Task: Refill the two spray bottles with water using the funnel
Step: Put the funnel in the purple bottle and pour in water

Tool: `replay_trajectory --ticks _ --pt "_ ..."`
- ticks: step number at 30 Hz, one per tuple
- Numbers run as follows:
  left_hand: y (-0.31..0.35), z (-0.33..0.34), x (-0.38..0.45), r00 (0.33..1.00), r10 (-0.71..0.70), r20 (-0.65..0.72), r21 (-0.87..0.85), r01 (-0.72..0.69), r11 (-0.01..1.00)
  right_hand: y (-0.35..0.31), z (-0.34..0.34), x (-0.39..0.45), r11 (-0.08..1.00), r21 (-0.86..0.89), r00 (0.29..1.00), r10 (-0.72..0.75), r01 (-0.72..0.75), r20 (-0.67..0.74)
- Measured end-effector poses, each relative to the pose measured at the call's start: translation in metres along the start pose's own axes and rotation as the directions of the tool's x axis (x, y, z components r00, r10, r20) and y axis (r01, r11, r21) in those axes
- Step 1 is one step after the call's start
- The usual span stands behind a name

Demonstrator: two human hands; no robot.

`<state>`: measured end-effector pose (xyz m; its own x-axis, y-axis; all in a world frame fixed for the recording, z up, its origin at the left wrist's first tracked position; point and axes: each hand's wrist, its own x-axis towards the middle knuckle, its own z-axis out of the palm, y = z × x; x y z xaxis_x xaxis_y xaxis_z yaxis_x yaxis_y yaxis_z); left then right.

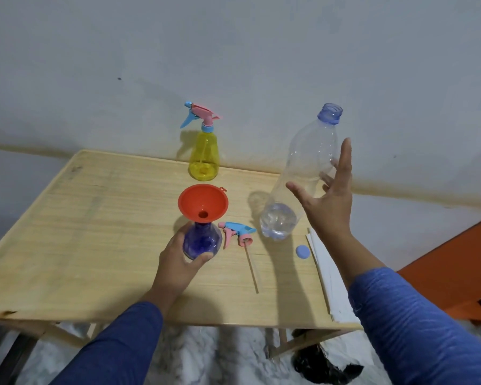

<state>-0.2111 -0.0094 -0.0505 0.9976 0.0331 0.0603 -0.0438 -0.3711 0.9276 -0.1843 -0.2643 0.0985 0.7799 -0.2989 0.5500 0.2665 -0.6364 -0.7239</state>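
A blue spray bottle [203, 243] stands near the middle of the wooden table [95, 218] with an orange funnel [203, 202] seated in its neck. My left hand [178, 262] grips the bottle's lower body. Its pink and blue spray head [238, 232] lies on the table just to the right, dip tube pointing toward me. A yellow spray bottle [204, 157] with its head on stands at the back edge. A clear water bottle [308, 162], uncapped and holding only a little water, stands at the right. My right hand [328, 207] is spread open beside it, fingers straight.
The water bottle's blue cap [302, 251] lies near the table's right edge, beside a white board [331, 273]. An orange surface [442, 259] sits to the right of the table. A black bag [322, 368] lies on the floor below. A wall runs close behind.
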Motion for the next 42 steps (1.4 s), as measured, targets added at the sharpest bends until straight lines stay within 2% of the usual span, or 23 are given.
replay_trajectory --ticks 4,7,9,12,13,15,28,34,38,42 --pt "0.001 -0.001 0.000 1.000 -0.004 0.003 -0.011 0.004 1.000 -0.010 -0.008 -0.007 0.984 -0.146 0.985 -0.117 0.098 -0.125" --pt "-0.001 0.000 0.000 1.000 0.003 0.003 -0.009 -0.003 1.000 -0.021 -0.004 -0.015 0.926 -0.278 0.941 -0.304 0.256 -0.146" --pt "-0.002 0.000 0.001 1.000 0.004 -0.004 0.000 -0.004 1.000 -0.027 0.011 -0.029 0.887 -0.249 0.912 -0.408 0.388 -0.031" --pt "-0.005 0.000 0.002 1.000 0.005 -0.011 0.025 -0.005 1.000 -0.033 0.039 -0.056 0.873 -0.117 0.863 -0.435 0.474 0.255" --pt "-0.005 0.000 0.002 1.000 0.006 -0.015 0.029 -0.006 1.000 -0.032 0.048 -0.063 0.871 -0.103 0.844 -0.427 0.480 0.324" --pt "-0.006 0.000 0.002 1.000 0.010 -0.024 0.030 -0.009 0.999 -0.030 0.063 -0.073 0.877 -0.091 0.831 -0.407 0.471 0.379" --pt "-0.011 0.002 0.005 1.000 -0.023 -0.011 0.040 0.023 0.999 -0.037 0.083 -0.052 0.855 -0.101 0.812 -0.438 0.509 0.387" --pt "-0.009 0.001 0.003 1.000 -0.010 -0.016 0.016 0.011 1.000 -0.044 0.086 -0.037 0.896 -0.031 0.863 -0.418 0.444 0.285" --pt "-0.007 0.001 0.002 0.999 -0.016 -0.040 0.005 0.017 1.000 -0.046 0.089 -0.021 0.940 0.017 0.917 -0.335 0.340 0.215" --pt "-0.005 0.001 0.001 0.999 -0.022 -0.049 0.001 0.023 1.000 -0.046 0.096 -0.005 0.961 0.057 0.932 -0.275 0.269 0.237"
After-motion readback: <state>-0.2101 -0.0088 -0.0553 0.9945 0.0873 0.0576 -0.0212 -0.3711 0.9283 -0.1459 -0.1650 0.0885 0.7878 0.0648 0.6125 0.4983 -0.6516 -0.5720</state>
